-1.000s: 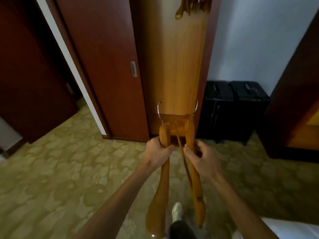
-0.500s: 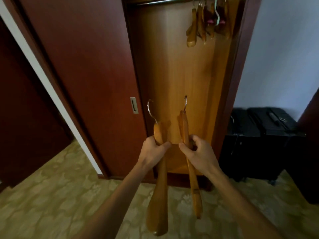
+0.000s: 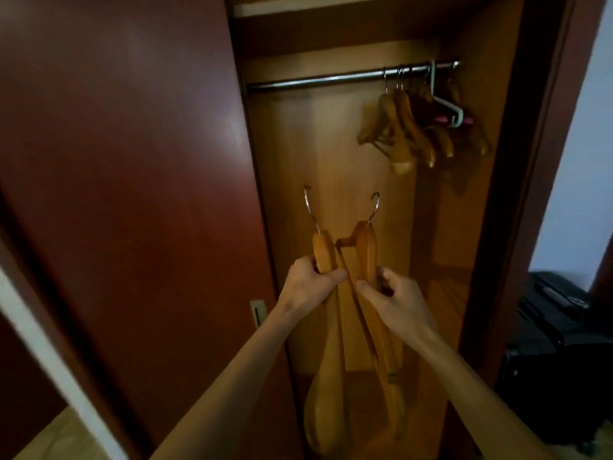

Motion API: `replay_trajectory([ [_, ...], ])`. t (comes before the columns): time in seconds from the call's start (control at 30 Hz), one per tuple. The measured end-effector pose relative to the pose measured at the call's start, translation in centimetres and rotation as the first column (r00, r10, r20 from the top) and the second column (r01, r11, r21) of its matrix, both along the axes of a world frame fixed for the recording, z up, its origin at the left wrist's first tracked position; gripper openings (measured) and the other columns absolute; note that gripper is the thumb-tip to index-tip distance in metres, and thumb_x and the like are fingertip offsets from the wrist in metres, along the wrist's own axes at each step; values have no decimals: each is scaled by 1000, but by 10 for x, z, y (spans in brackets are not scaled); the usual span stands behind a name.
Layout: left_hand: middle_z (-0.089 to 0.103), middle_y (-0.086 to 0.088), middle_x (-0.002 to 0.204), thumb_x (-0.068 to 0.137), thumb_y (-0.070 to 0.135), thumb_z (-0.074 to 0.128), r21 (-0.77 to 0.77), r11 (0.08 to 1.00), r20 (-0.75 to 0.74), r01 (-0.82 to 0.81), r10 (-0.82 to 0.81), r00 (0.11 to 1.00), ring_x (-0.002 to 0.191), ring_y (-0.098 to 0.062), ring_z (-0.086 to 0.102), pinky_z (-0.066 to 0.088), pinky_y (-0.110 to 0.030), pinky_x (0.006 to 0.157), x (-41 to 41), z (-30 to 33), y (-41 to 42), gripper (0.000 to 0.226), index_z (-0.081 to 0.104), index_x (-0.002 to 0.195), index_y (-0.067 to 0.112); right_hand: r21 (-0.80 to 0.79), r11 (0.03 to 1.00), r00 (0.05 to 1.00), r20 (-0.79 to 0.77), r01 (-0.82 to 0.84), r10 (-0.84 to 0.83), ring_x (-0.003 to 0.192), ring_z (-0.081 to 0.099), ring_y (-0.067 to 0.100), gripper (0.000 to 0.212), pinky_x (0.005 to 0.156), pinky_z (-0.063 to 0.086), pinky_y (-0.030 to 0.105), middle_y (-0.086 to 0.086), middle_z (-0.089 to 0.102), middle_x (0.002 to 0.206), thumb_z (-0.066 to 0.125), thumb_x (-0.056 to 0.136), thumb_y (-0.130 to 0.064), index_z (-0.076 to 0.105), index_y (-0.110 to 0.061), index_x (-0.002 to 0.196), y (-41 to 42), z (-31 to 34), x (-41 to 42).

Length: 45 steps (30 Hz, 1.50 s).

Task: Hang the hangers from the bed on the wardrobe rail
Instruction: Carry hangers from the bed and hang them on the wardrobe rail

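Two wooden hangers, hooks up, are held before the open wardrobe, below its rail. The left hand has its grip closed around the left hanger; the right hand pinches the right hanger, both forearms raised. Other hangers hang at the rail's right end.

1. Both bare forearms reach up and forward, converging near centre.
2. Left hand is fisted, thumb pointing right.
3. Right hand is curled closed, thumb left, just beside the left hand.
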State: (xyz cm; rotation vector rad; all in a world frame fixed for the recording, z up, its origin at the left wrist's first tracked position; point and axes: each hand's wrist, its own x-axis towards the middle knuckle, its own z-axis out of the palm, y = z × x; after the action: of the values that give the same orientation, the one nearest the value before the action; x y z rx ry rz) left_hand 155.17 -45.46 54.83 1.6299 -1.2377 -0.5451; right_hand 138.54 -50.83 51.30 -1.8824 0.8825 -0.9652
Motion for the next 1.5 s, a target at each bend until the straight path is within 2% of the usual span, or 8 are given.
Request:
replay_trajectory([
  [0.13,75,-17,88,86,22,72,-35,997,30,73,-72,997,82,-30,73,61,-44,77,51,40,-70,28,72,91,-5,-13,998,998,27,64,-64,107,65,7,27,101,51,38,-11,72,110,63,95,-38,67,-25,119,-53,35,49],
  [0.37,75,-10,80,87,32,71,-84,981,116,172,-162,980,79,-21,73,59,-42,81,99,108,-189,30,75,89,2,-178,974,990,43,142,-136,87,67,1,11,82,52,24,-8,73,91,63,95,-37,71,-30,99,-161,111,97],
  [0.53,76,-4,86,88,40,70,-113,987,57,116,-110,992,85,-18,71,57,-34,77,112,158,-263,24,76,84,17,-270,953,991,58,135,-124,96,63,-4,14,80,44,17,-17,70,99,63,93,-40,68,-34,105,-251,163,124],
  [0.8,68,-6,94,87,42,68,-131,991,55,4,3,998,92,-23,65,51,-32,71,120,227,-365,23,61,92,21,-248,964,995,12,99,-100,92,67,10,16,73,46,23,-5,72,91,67,90,-38,73,-24,94,-356,251,134],
  [0.93,70,-4,82,80,41,68,-119,993,127,2,14,992,75,-20,66,55,-28,68,120,240,-397,36,74,102,14,-231,969,992,-64,88,-106,85,73,21,29,85,58,38,11,77,89,67,88,-37,76,-10,94,-382,273,131],
  [1.1,45,0,57,89,29,63,-84,996,178,23,-8,984,50,-15,42,34,-23,46,117,239,-422,15,61,78,19,-213,964,973,-132,159,-190,66,60,13,25,60,43,25,5,63,71,65,90,-36,67,-13,81,-394,279,127],
  [1.33,64,-5,77,90,31,63,-23,993,104,117,-114,988,71,-21,59,48,-29,65,112,227,-453,13,67,89,19,-160,963,965,-113,219,-238,93,61,17,31,89,51,37,4,68,101,68,85,-41,71,-21,107,-407,267,118],
  [1.5,67,-9,102,89,33,64,-12,989,65,151,-149,987,95,-26,65,57,-41,90,92,215,-469,14,58,93,21,-147,948,951,-90,282,-297,87,62,17,16,71,47,29,4,68,92,73,84,-32,72,-17,86,-409,271,105],
])
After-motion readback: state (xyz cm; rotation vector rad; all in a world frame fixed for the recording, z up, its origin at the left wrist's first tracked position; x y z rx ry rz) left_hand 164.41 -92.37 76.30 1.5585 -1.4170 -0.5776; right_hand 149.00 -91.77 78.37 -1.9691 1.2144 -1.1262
